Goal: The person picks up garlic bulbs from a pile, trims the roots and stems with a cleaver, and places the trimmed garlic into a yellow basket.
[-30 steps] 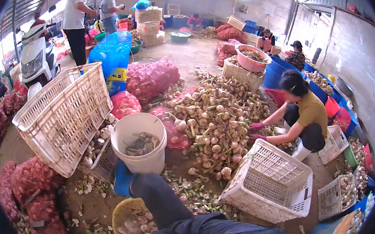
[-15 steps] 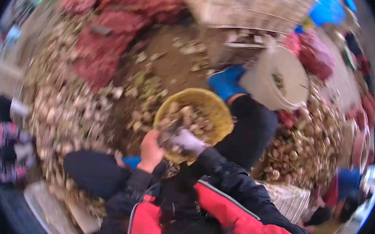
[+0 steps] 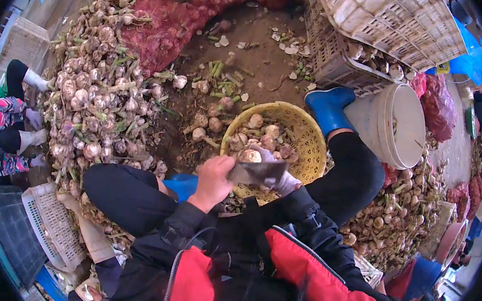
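My left hand (image 3: 214, 178), bare, is wrapped round the handle of a wide, dark blade (image 3: 259, 173) over the near side of a yellow basket (image 3: 317, 135). My right hand (image 3: 283, 180), in a pale glove, holds a garlic bulb (image 3: 250, 156) just beyond the blade; its fingers are partly hidden behind the metal. More garlic bulbs (image 3: 272, 131) lie in the basket, which stands between my legs.
Heaped garlic (image 3: 93, 100) lies at the left, with red mesh sacks (image 3: 165, 29) behind. A white bucket (image 3: 391, 126) stands beside my blue boot (image 3: 329, 108), below stacked crates (image 3: 392, 26). More garlic (image 3: 390, 212) lies right. Other people (image 3: 18, 114) are at both sides.
The view has shifted, so the basket and my hands appear farther right and the picture is sharper. The blade and a pale bulb now show clearly between my hands.
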{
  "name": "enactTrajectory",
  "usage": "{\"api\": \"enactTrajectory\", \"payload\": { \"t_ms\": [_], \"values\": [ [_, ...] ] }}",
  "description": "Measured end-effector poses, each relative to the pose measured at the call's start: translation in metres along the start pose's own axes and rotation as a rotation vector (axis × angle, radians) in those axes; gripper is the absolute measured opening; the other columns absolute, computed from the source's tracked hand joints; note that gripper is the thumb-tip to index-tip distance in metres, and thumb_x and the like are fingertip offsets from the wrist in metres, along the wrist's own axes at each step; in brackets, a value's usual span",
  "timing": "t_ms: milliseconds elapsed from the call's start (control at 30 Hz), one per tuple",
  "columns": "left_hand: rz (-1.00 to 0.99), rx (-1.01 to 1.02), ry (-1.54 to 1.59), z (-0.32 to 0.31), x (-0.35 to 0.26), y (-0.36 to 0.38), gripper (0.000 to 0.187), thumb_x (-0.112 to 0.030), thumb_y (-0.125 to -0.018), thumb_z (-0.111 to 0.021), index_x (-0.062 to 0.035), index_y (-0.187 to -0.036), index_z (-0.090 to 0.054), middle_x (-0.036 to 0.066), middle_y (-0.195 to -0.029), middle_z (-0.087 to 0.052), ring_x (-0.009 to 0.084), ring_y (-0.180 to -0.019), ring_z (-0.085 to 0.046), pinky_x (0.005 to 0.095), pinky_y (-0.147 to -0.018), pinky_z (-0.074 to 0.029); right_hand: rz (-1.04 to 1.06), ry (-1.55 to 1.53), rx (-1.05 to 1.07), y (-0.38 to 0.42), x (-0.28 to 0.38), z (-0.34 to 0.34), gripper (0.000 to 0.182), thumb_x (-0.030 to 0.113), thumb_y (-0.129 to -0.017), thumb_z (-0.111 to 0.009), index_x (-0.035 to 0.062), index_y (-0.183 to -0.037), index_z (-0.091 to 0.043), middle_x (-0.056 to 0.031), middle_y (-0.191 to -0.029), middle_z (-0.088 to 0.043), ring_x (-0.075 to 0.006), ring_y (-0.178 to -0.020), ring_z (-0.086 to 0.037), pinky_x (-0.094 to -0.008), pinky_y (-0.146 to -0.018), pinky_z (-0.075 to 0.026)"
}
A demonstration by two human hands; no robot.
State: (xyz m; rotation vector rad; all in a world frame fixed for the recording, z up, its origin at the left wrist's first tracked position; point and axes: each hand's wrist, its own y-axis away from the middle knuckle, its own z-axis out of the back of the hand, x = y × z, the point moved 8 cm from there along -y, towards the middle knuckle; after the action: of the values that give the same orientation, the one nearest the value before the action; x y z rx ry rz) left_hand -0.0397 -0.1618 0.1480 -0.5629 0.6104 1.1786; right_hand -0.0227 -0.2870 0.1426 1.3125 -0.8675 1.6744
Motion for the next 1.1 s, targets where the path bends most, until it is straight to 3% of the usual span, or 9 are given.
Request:
{"api": "enactTrajectory", "payload": {
  "t_ms": [67,133,200,267,433,600,667,933,1100],
  "values": [
    [0.228,-0.006,-0.022,-0.007,0.041,0.005,0.022,-0.001,-0.062,-0.064,-0.0031,-0.083,-0.057,0.018,-0.08,-0.058,0.0399,-0.079,-0.055,0.0441,-0.064,-0.044,-0.596,-0.426,0.131,0.006,-0.018,-0.013,0.05,0.016,-0.067,-0.07,0.0025,-0.113,-0.055,-0.0059,-0.092,-0.062,-0.0154,-0.082,-0.06,-0.029,-0.074,-0.049],
    [0.508,0.159,0.06,-0.01,0.088,0.015,0.013,-0.006,-0.074,-0.06,-0.0045,-0.087,-0.06,0.013,-0.077,-0.062,0.0341,-0.07,-0.061,0.041,-0.066,-0.049,-0.322,-0.416,0.054,0.005,-0.034,-0.016,0.058,0.017,-0.066,-0.074,0.0015,-0.117,-0.052,-0.0016,-0.087,-0.062,-0.0099,-0.079,-0.058,-0.0256,-0.075,-0.048],
    [0.649,0.1,0.919,-0.031,0.074,0.017,0.011,-0.007,-0.075,-0.059,-0.002,-0.085,-0.059,0.005,-0.078,-0.062,0.0224,-0.072,-0.062,0.0351,-0.068,-0.049,-0.638,-0.435,0.072,0.004,-0.021,-0.007,0.066,0.025,-0.067,-0.079,0.0064,-0.122,-0.048,-0.0075,-0.112,-0.053,-0.0166,-0.103,-0.053,-0.0284,-0.084,-0.046],
    [0.818,0.097,1.526,-0.044,0.056,0.015,0.019,-0.002,-0.071,-0.061,0.001,-0.089,-0.06,0.002,-0.085,-0.06,0.0153,-0.078,-0.059,0.0313,-0.072,-0.048,-0.07,0.534,0.083,-0.008,-0.013,-0.007,0.066,0.029,-0.067,-0.08,0.0096,-0.123,-0.049,-0.0161,-0.125,-0.045,-0.0268,-0.119,-0.042,-0.0319,-0.093,-0.041],
    [0.402,0.083,0.586,-0.008,0.029,-0.009,0.033,0.005,-0.067,-0.059,-0.0013,-0.099,-0.059,0.006,-0.092,-0.061,0.0182,-0.088,-0.06,0.0315,-0.079,-0.047,-0.499,-0.446,-0.05,0.007,-0.054,-0.02,0.056,0.035,-0.09,-0.057,0.0012,-0.132,-0.041,-0.0135,-0.126,-0.049,-0.0213,-0.112,-0.049,-0.0305,-0.092,-0.04],
    [0.169,-0.109,0.383,0.011,0.022,-0.015,0.03,0.009,-0.06,-0.057,0.0001,-0.089,-0.059,0.009,-0.081,-0.051,0.0236,-0.075,-0.053,0.0284,-0.069,-0.043,-0.747,-0.48,-0.026,0.009,-0.063,-0.014,0.033,0.025,-0.089,-0.057,-0.0017,-0.109,-0.059,-0.0082,-0.103,-0.061,-0.0199,-0.098,-0.056,-0.0307,-0.085,-0.043],
    [0.042,-0.071,0.375,0.016,0.014,-0.021,0.028,0.01,-0.059,-0.057,0.0004,-0.086,-0.059,0.009,-0.079,-0.051,0.0239,-0.074,-0.053,0.0278,-0.069,-0.043,0.015,0.032,0.243,-0.009,-0.02,-0.012,0.027,0.019,-0.087,-0.055,0.0025,-0.108,-0.059,-0.0087,-0.096,-0.062,-0.0232,-0.09,-0.058,-0.0321,-0.08,-0.045],
    [0.648,0.131,0.34,-0.043,0.165,0.018,0.015,-0.001,-0.068,-0.062,-0.0032,-0.082,-0.058,0.0,-0.078,-0.053,0.0122,-0.074,-0.05,0.0264,-0.066,-0.042,-0.471,-0.741,0.422,-0.014,-0.007,0.007,0.023,0.022,-0.09,-0.048,0.0037,-0.09,-0.061,-0.0078,-0.08,-0.062,-0.0219,-0.077,-0.061,-0.0313,-0.07,-0.047],
    [0.68,-0.147,0.06,-0.028,0.267,-0.027,0.038,-0.01,-0.064,-0.067,0.0036,-0.099,-0.06,0.019,-0.096,-0.062,0.0332,-0.087,-0.06,0.0363,-0.079,-0.046,-0.477,0.619,0.153,-0.011,-0.069,0.031,0.051,0.041,-0.086,-0.055,0.0042,-0.121,-0.052,-0.0177,-0.125,-0.048,-0.0362,-0.115,-0.045,-0.0442,-0.098,-0.034]
  ]
}}
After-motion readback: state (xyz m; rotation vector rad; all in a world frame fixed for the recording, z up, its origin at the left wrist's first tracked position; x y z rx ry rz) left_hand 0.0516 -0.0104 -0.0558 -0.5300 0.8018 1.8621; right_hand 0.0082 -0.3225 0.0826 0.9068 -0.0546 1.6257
